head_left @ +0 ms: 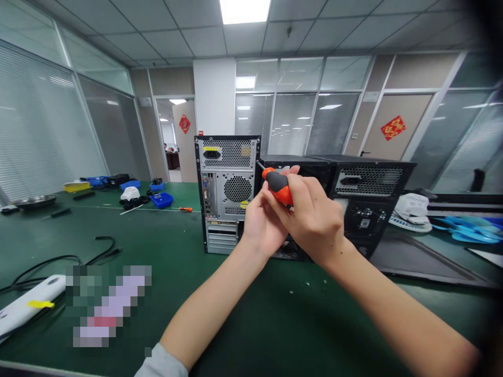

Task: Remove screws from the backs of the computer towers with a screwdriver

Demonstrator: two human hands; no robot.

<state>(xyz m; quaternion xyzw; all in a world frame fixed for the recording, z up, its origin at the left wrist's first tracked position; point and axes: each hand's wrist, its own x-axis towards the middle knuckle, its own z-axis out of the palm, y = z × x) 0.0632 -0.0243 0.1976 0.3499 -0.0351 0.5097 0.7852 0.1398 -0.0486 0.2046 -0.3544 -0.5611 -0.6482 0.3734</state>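
A desktop computer tower (227,193) stands upright on the green table (165,262) with its grey rear panel facing me. My right hand (314,220) is closed around the orange and black handle of a screwdriver (278,186), whose tip points up-left at the top right edge of the tower's rear panel. My left hand (261,222) is closed just under the right hand, touching the screwdriver handle and the tower's side. A second black tower (369,201) stands to the right, behind my hands.
A white power strip (27,309) and black cables (78,256) lie at the left. Blue bins (162,199), tools and a small orange screwdriver (185,209) sit further back. A flat dark panel (424,262) lies at the right. Small screws (306,285) lie near my arms.
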